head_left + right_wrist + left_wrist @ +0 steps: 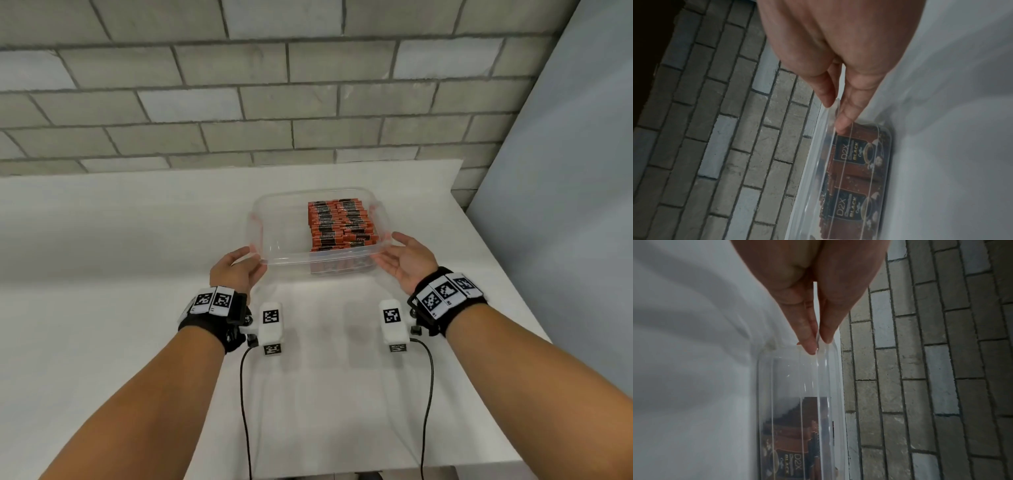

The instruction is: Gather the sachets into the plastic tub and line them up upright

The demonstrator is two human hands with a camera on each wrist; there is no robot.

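Note:
A clear plastic tub [284,240] stands on the white table [102,274], near its back. Several orange-and-black sachets [342,226] stand upright in rows in the tub's right half; the left half is bare. My left hand [255,257] pinches the near-left corner of the rim. In the left wrist view my left hand [819,344] has the tub's rim [824,369] between thumb and finger, and the sachets [795,443] show through the wall. My right hand [385,248] holds the near-right corner. There my right hand [835,115] has its thumb over the tub rim [812,162] and a finger on the wall beside the sachets [855,162].
A grey brick wall [239,102] rises just behind the table. A pale grey panel [565,171] stands on the right, past the table's right edge [507,274]. Two black cables [245,411] hang from the wrist cameras over the near table.

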